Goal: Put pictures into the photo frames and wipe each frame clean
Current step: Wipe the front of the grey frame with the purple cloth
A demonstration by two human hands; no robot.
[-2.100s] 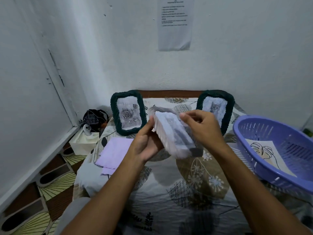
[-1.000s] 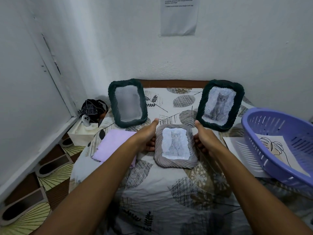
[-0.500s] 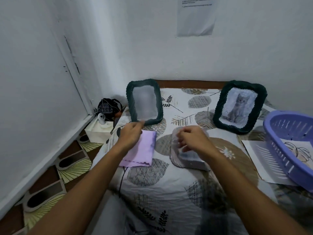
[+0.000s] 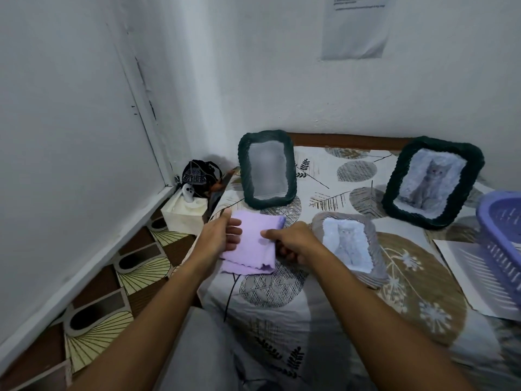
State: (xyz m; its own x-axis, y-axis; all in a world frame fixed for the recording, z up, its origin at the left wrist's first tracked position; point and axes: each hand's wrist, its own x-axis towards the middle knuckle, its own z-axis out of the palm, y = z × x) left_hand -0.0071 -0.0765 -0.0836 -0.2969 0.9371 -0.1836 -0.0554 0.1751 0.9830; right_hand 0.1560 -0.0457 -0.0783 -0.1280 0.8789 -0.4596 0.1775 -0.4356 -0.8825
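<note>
Head view, looking down at a bed w/ a leaf-print sheet (image 4: 324,311). Both hands meet on a folded lilac cloth (image 4: 252,244) lying flat on the sheet, just left of centre. Left hand (image 4: 218,238) is at the cloth's 9 o'clock edge, thumb up, fingers loosely spread and resting on the fabric. Right hand (image 4: 293,244) is at its 3 o'clock edge, thumb pressed on top, other fingers curled beneath; looks like a pinch on the cloth. Touching the right wrist at its 3 o'clock lies a grey frame (image 4: 369,230) w/ a cat pic, flat on the sheet. At 12 o'clock from the cloth a dark green frame (image 4: 242,170) stands upright, its pic blurred. A 2nd green frame w/ cat pic (image 4: 394,190) stands at 2 o'clock, well apart from the hands. Far right edge: purple basket (image 4: 490,218) over a sheet of paper (image 4: 456,258).
</note>
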